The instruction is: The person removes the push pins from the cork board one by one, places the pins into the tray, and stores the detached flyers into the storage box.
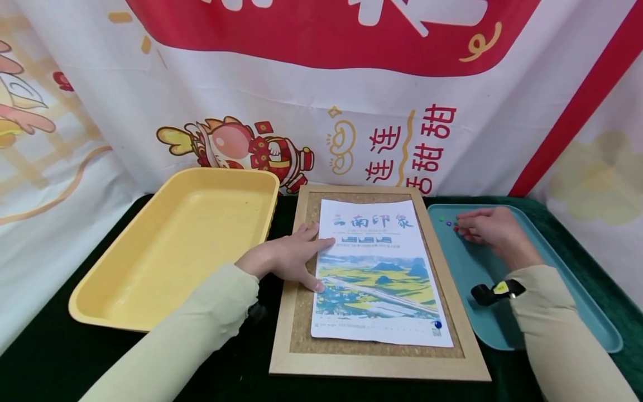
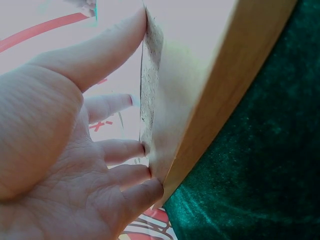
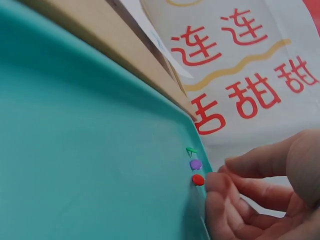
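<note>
Left hand (image 1: 288, 258) presses flat on the poster (image 1: 375, 268), right hand (image 1: 489, 230) pinching at a red pin (image 3: 198, 179) beside the board (image 1: 296, 312); a fumble could prick or scatter pins.

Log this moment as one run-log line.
left hand: flat on poster | right hand: fingertips at red pin in teal tray | blue pin: in poster corner

I log: corkboard (image 1: 296, 312) at centre, sheet (image 1: 377, 273) on it, one pin (image 1: 438, 324) in the sheet's near right corner. Left tray (image 1: 171, 251) beside the board; right tray (image 1: 502, 329) opposite, pins (image 1: 447, 221) in its far left corner. Banner (image 1: 321, 95) behind.
</note>
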Action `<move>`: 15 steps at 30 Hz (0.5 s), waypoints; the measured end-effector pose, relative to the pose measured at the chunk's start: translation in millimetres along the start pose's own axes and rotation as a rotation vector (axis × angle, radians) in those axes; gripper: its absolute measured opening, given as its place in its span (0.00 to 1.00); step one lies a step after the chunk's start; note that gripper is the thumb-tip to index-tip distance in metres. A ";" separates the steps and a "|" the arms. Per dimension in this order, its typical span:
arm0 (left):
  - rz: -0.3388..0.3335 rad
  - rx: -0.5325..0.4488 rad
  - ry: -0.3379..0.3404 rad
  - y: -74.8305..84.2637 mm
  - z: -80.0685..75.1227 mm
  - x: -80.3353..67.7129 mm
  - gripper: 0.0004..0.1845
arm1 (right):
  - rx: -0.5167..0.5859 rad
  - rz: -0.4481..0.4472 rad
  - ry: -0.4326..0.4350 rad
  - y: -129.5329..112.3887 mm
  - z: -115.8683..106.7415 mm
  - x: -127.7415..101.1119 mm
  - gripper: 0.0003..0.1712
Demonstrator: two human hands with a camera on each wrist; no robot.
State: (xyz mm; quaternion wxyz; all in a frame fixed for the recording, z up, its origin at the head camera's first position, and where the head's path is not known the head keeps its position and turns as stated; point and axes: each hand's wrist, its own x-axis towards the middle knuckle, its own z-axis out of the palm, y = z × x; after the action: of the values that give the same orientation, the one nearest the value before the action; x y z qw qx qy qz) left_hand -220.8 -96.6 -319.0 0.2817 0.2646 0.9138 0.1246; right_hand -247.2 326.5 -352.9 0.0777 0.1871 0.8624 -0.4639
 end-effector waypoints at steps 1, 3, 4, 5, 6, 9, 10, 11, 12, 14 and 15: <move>0.002 0.000 0.000 -0.1 -0.2 -0.1 0.53 | -0.003 -0.014 0.008 -1.4 0.0 -2.0 0.29; 0.001 0.001 -0.001 0.0 -0.6 0.0 0.54 | -0.012 -0.051 0.019 -3.5 -0.5 -6.7 0.29; 0.001 0.000 -0.002 0.0 -0.7 0.0 0.54 | -0.018 -0.072 0.020 -4.4 -1.0 -9.6 0.29; -0.001 0.000 -0.003 0.3 -0.7 0.0 0.54 | -0.027 -0.091 0.019 -5.4 -1.5 -13.2 0.29; -0.002 0.000 -0.003 0.3 -0.7 0.2 0.54 | -0.037 -0.107 0.018 -6.4 -1.7 -16.9 0.30; -0.003 -0.001 -0.004 0.2 -0.4 0.8 0.53 | -0.063 -0.145 -0.002 -9.0 -1.9 -27.9 0.31; -0.003 -0.002 -0.005 0.3 -0.4 0.8 0.53 | -0.073 -0.157 -0.010 -10.0 -1.6 -32.0 0.31; -0.002 -0.002 -0.005 0.2 -0.3 0.8 0.53 | -0.083 -0.168 -0.017 -10.9 -0.9 -35.9 0.32; -0.001 -0.002 -0.005 0.1 -0.2 0.7 0.53 | -0.093 -0.179 -0.022 -11.8 -0.1 -39.6 0.32; 0.000 -0.002 -0.005 -0.3 0.0 0.4 0.53 | -0.116 -0.205 -0.030 -13.5 1.8 -47.1 0.31; 0.000 -0.003 -0.004 -0.4 0.0 0.1 0.53 | -0.127 -0.217 -0.032 -14.4 3.0 -50.9 0.30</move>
State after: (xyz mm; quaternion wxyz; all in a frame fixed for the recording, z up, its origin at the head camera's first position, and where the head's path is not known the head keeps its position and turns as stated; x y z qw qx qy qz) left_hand -221.0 -96.9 -319.2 0.2840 0.2645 0.9131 0.1253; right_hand -206.3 304.1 -327.8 0.0524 0.0802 0.9040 -0.4167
